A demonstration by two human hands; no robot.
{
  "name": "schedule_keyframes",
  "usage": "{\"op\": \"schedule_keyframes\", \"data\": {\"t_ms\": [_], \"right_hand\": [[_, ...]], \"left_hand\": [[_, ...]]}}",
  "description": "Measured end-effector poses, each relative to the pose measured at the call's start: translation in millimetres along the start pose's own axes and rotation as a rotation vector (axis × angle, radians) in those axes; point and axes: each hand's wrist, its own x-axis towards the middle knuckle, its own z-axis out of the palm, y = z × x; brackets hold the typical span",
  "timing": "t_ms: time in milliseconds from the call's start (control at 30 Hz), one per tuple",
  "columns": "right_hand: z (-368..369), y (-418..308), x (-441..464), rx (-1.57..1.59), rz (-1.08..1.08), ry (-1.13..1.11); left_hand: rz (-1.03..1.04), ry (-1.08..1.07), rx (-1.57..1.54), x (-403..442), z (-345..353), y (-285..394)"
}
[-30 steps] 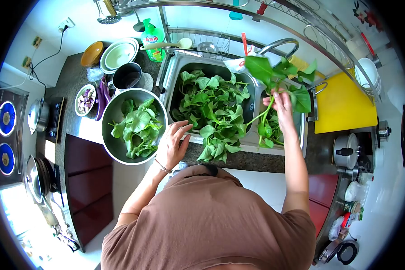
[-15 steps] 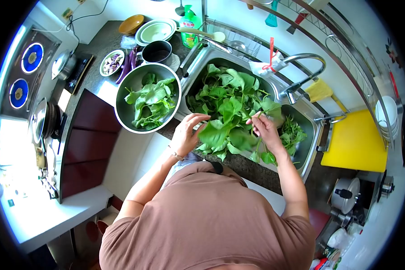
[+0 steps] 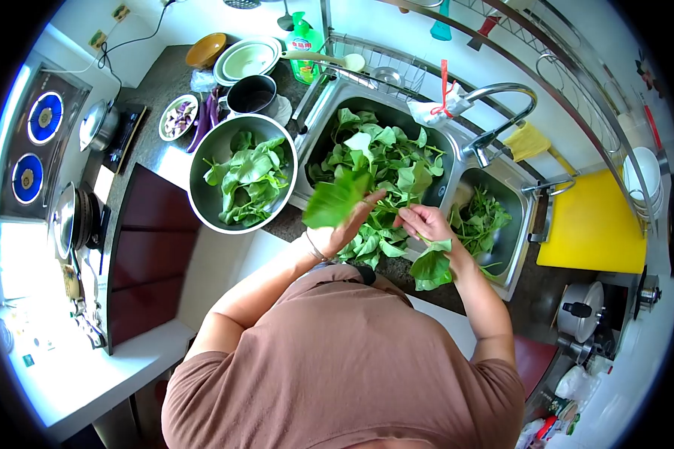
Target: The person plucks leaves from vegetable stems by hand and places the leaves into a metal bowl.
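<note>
My left hand is in front of the large sink basin, fingers closed around leafy greens; one broad green leaf beside its fingers is smeared by motion. Close by on the right, my right hand pinches a thin stem, from which a leaf hangs below the wrist. A heap of leafy greens fills the large basin and spills over its front edge. More picked leaves lie in a steel bowl to the left of my hands.
Green stems lie in the smaller basin, under the faucet. Eggplants, a dish of cut pieces and a black pot stand behind the bowl. At the right is a yellow board.
My left hand has moved right, nearer my right hand, with a leaf now swinging beside it. My right hand has shifted slightly left and down, and the large bunch between the hands is lower.
</note>
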Motion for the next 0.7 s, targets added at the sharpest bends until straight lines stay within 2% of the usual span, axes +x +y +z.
{"op": "schedule_keyframes", "data": {"t_ms": [33,133,333,467,533,567,600,633,700], "right_hand": [[3,-1,-1,0.036,0.003,0.021],[8,-19,-11,0.192,0.046,0.018],[11,-22,-10,0.333,0.092,0.006],[15,-27,-9,0.446,0.129,-0.051],[16,-28,-8,0.432,0.075,-0.051],[17,-25,-6,0.403,0.039,-0.067],[16,-24,-6,0.407,0.040,-0.062],[15,-24,-7,0.396,0.013,-0.055],[14,-23,-10,0.337,-0.043,0.026]], "left_hand": [[0.046,0.017,0.192,2,-2,1],[0.175,-0.013,0.190,18,-12,0],[0.272,-0.011,0.185,27,-7,-8],[0.058,0.156,-0.119,32,-1,-3],[-0.243,0.051,-0.295,34,-8,2],[-0.331,0.035,-0.415,34,-9,-5],[-0.610,-0.024,-0.687,29,-8,-13],[-0.286,0.107,-0.408,30,-9,-28],[-0.199,0.120,-0.290,35,-22,-50]]}}
